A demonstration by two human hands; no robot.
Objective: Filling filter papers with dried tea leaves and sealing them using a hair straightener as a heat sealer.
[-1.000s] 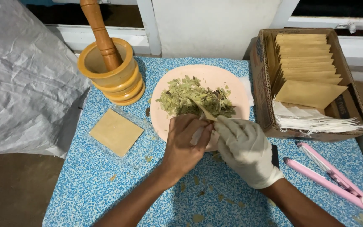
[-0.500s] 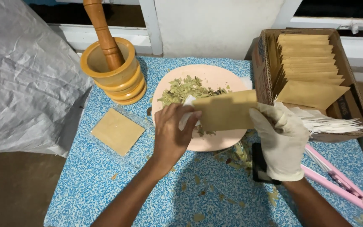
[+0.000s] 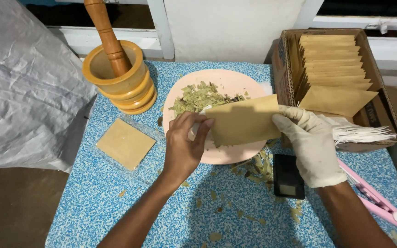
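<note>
Brown paper pouch (image 3: 244, 120): held over pink plate (image 3: 235, 154), long axis 9-to-3. Gloved right hand (image 3: 312, 147) grasping 3 o'clock end; bare left hand (image 3: 184, 146) pinching 9 o'clock mouth. Dried leaves (image 3: 198, 96) at 11 o'clock.

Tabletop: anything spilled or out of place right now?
Yes. Dried leaf bits lie scattered off the pink plate onto the blue table, mostly beside the small black device. The rest looks orderly.

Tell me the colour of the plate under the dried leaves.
Pale pink plate, clearest in the head view.
</note>
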